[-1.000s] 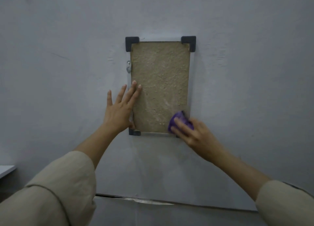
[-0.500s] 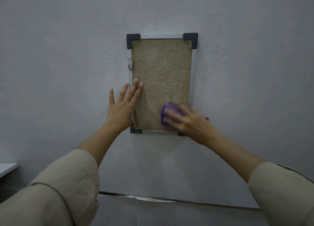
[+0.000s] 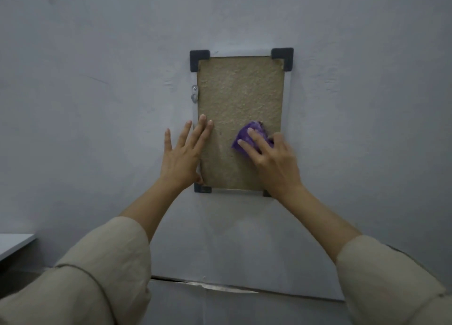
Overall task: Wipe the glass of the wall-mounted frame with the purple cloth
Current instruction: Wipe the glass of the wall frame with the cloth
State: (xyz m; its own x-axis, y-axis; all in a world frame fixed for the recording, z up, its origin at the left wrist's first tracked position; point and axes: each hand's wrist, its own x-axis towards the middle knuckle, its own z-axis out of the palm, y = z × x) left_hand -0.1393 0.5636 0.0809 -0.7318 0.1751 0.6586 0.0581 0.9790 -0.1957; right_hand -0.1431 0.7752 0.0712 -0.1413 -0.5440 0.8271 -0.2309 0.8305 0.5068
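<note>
The wall-mounted frame (image 3: 241, 90) hangs on the grey wall, a tan textured sheet under glass with dark corner brackets. My left hand (image 3: 183, 156) lies flat with straight fingers against the frame's lower left edge, fingertips on the glass. My right hand (image 3: 271, 161) presses the bunched purple cloth (image 3: 249, 135) against the lower right part of the glass, fingers spread over it and thumb at its side. Most of the cloth is hidden under the fingers. The frame's lower right bracket is partly covered by my right wrist.
A small metal hook (image 3: 194, 97) is fixed to the wall beside the frame's left edge. A white shelf edge (image 3: 14, 244) juts in at the lower left. A horizontal seam (image 3: 220, 285) runs across the wall below.
My right hand has carried the cloth from the glass's bottom right corner up and slightly left across the glass. My left hand has stayed at the frame's left edge.
</note>
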